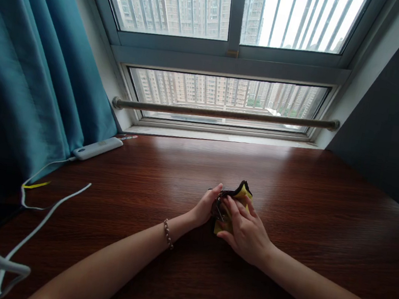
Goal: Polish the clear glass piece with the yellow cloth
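Observation:
My left hand (206, 207), thumb up and a beaded bracelet (168, 234) on its wrist, grips a small dark, shiny object (219, 209) with thin metallic lines. Its kind is hard to make out, as both hands partly cover it. Against that object my right hand (246, 225) presses a yellow cloth (243, 191) with a black edge, its fingers bent over the cloth. Part of the cloth sticks up beyond the fingers, and another part shows below, near the right thumb. Both hands meet just above the brown wooden tabletop (308, 224).
At the left, a white power strip (98, 148) lies by the blue curtain (49, 59). White cables (45, 217) and a yellow strip (36, 185) are near it. A metal bar (226, 115) crosses the window behind the table. A dark wall (396, 122) stands at the right.

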The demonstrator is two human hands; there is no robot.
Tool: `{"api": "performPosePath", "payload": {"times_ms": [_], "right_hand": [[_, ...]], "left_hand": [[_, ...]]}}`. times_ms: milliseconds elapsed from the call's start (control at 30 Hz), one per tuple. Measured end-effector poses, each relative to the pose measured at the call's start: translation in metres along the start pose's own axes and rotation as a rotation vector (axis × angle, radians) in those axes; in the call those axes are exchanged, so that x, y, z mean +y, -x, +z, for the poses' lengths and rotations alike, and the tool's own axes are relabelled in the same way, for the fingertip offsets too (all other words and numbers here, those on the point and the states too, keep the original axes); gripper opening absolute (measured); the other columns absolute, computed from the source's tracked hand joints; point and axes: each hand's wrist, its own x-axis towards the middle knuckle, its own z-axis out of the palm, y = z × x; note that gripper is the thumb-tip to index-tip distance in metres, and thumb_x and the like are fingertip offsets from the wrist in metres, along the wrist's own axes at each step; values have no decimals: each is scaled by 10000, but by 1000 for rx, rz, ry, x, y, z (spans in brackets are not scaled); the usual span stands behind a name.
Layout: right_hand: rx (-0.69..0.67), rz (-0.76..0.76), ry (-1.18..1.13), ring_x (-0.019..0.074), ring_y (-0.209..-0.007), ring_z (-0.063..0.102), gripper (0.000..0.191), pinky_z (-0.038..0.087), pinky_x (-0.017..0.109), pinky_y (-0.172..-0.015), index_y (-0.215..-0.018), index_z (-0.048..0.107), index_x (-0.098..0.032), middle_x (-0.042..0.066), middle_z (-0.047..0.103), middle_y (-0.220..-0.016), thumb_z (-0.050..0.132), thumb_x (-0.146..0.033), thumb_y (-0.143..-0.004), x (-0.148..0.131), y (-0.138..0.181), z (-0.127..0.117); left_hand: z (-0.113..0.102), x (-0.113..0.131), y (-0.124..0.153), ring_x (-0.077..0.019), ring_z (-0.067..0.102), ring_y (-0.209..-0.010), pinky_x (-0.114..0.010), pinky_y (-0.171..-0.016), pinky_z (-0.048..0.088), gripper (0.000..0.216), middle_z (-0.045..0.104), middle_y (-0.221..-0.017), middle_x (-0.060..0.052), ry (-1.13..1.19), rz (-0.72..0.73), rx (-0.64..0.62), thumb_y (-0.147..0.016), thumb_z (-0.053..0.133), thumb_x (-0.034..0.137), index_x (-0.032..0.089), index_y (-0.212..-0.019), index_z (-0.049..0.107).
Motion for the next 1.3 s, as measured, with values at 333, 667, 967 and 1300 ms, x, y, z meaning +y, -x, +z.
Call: {"api": "performPosePath", "payload": {"times_ms": [333,667,967,1300], "right_hand": [[5,-32,-301,240,-1135,526,380,267,529,-1099,-1223,395,-155,129,586,-1140,492,-301,-886,4,1,-5],[-142,3,-167,292,-1344,273,718,144,574,-1121,-1399,215,-97,174,431,-1367,555,-402,-845,4,1,-3],[12,-32,-96,260,-1027,550,242,151,589,-1098,-1034,483,-157,75,640,-930,524,-343,-886,4,-2,-6],[-39,2,55,320,-1391,110,708,137,559,-1118,-1404,226,-76,152,420,-1396,528,-423,-867,6,5,2]], "left_hand": [[-2,-2,-1,-241,645,-772,-284,-648,489,556,697,-919,-132,3,26,32,-739,585,605,85,-900,702],[-7,-2,-3,-213,608,-563,-294,-424,478,597,683,-777,-111,-24,-22,12,-772,545,608,72,-997,681],[-6,0,-5,-169,612,-590,-246,-503,476,492,679,-795,-108,32,-33,15,-844,488,533,84,-902,684],[-8,1,-5,-200,634,-587,-276,-466,489,490,691,-813,-116,24,-69,-45,-857,476,523,100,-1014,668]]}}
